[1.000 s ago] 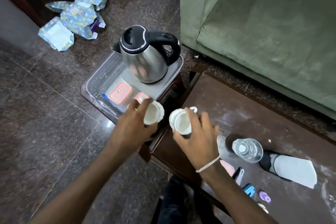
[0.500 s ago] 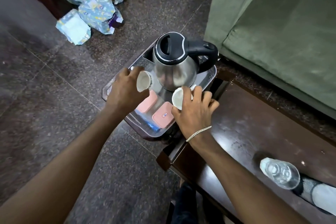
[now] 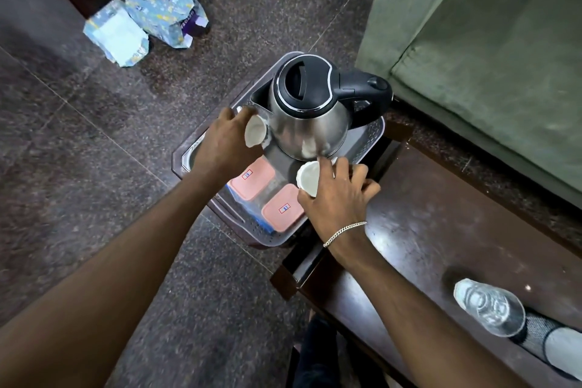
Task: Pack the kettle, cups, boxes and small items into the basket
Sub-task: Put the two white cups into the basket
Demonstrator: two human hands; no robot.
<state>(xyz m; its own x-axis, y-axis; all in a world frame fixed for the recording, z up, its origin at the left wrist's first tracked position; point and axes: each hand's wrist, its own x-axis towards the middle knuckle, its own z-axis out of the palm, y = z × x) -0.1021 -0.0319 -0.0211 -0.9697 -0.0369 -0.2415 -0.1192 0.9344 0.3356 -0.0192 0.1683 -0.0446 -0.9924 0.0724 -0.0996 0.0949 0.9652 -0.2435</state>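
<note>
A grey plastic basket [image 3: 374, 131] holds a steel kettle [image 3: 310, 123] with a black lid and handle. Two boxes with pink lids sit in its near half, one [image 3: 252, 178] left of the other [image 3: 282, 208]. My left hand [image 3: 225, 143] grips a white cup [image 3: 255, 134] inside the basket, pressed close to the kettle's left side. My right hand [image 3: 338, 198] holds a second white cup [image 3: 308, 178] just in front of the kettle, over the basket's right part. Both cups are tilted with their mouths toward me.
The basket rests on a small dark stand by a dark wooden table [image 3: 441, 230]. A clear bottle [image 3: 489, 307] and a grey sock-like item [image 3: 548, 340] lie on the table. A green sofa [image 3: 488, 41] is at right. Patterned packages [image 3: 151, 6] lie on the floor.
Both hands carried their cups from beside the table into the basket. The left cup went to the kettle's left side, the right cup to its front. The view shifted toward the basket.
</note>
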